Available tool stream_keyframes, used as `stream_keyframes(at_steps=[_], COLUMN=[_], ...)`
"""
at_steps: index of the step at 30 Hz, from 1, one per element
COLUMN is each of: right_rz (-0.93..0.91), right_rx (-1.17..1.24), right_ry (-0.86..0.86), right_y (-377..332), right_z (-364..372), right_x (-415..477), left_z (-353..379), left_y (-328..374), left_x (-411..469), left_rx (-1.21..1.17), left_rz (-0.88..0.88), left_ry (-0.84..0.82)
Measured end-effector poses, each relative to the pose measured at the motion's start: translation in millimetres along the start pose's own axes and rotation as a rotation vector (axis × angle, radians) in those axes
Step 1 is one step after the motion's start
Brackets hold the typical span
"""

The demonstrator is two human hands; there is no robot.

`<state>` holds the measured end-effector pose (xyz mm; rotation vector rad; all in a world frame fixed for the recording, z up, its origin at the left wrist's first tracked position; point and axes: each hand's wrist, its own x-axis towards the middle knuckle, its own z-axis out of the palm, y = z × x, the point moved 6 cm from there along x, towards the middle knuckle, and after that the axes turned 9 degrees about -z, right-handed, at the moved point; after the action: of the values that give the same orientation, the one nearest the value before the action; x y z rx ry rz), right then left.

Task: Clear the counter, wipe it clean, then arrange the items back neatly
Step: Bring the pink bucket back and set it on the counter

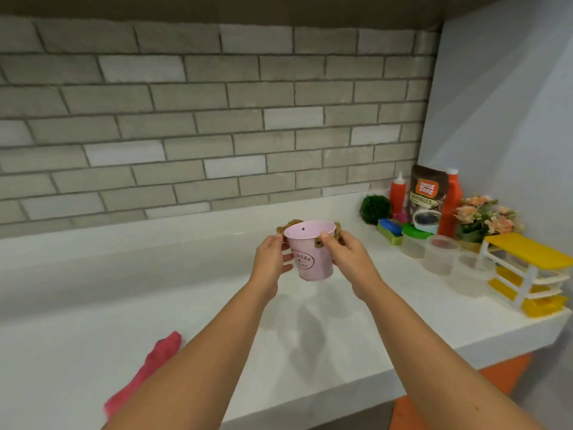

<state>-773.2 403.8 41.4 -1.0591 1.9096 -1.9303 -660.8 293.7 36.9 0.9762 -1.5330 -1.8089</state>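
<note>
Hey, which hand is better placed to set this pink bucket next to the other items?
Probably the right hand: it grips the pink bucket on the side nearer the clear containers grouped at the right. The left hand would have to cross over.

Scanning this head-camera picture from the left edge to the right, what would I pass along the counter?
red cloth → left hand → pink bucket → right hand → green ball plant → red squeeze bottle → coffee pouch → orange bottle → flowers → yellow rack
</note>
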Motion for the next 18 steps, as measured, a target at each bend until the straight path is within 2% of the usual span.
stream_keyframes(at_steps=[10, 18], right_rz=[-0.007, 0.013], right_rx=[0.02, 0.038], right_ry=[-0.172, -0.279], right_y=[-26, -25], right_z=[208, 315], right_x=[-37, -36], left_z=[-217, -320], left_y=[-3, -12], left_x=[-4, 14], left_rx=[-0.014, -0.072], left_rz=[-0.036, -0.05], left_ry=[0.116, 0.205])
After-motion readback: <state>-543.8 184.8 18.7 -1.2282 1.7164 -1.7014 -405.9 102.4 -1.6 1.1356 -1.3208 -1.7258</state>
